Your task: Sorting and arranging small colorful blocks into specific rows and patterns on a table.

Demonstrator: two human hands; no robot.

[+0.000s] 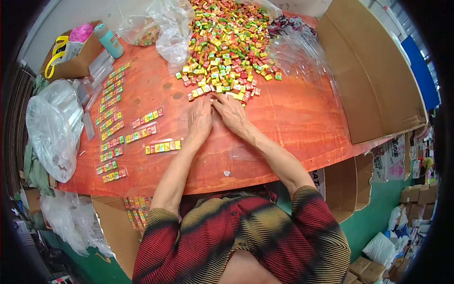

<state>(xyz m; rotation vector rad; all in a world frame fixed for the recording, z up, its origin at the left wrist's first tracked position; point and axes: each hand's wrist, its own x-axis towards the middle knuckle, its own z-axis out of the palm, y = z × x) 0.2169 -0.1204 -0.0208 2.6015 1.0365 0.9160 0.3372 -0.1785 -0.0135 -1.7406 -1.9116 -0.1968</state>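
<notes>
A big heap of small boxes [227, 42] in red, yellow and green lies at the far middle of the table. At its near edge, a short row of these boxes [201, 92] stands side by side. My left hand [200, 116] is just below that row, its fingers bent and drawn together. Close beside it, my right hand [231, 113] has its fingers curled in toward the left fingertips, touching the heap's near edge. Whatever the fingertips grip is too small and covered to make out. Left of my hands lie packed strips of boxes [163, 147].
More strips [112, 128] form a column on the orange table [293, 123]. A clear plastic bag [56, 128], a carton with tape [75, 61] and a teal bottle [109, 41] stand left. A tall cardboard box [369, 75] borders the right. An open carton [113, 222] sits below the table edge.
</notes>
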